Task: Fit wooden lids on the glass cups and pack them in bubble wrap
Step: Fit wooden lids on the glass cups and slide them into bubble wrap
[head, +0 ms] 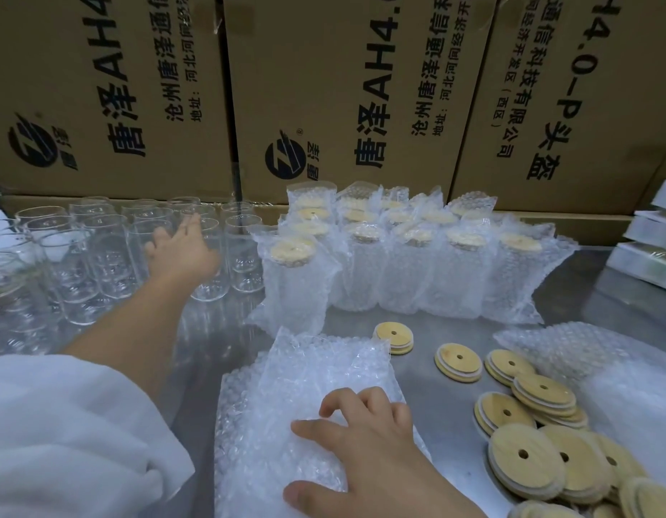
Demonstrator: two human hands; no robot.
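The left hand (181, 252) reaches into the upper left of the frame, its grip apart, thumb spread wide from blurred, fairly straight fingers; it sits among the bare glass cups (110, 252), against the rightmost ones, though I cannot tell if it touches any; a white sleeve (62, 424) fills the lower left corner. The right hand (361, 443), at bottom centre, has its grip apart too, thumb stretched left, fingers bent with their tips resting on the bubble wrap stack (286, 386); nothing is clamped between them; the stack lies flat, its long axis running from the bottom edge toward the middle of the frame, the top sheet's far end lifted.

The glass cups stand upright in rows, long axis vertical, open mouths up. Right of them, at centre, the packed cups (398, 263) stand upright as well, each in bubble wrap with a wooden lid showing at the top. Loose wooden lids (522, 454) lie at lower right on the steel bench (436, 398), holed faces up, several overlapping and tilted on one another; a second bubble wrap pile (570, 353) lies beyond them. Printed cardboard boxes (324, 87) wall the top of the frame.
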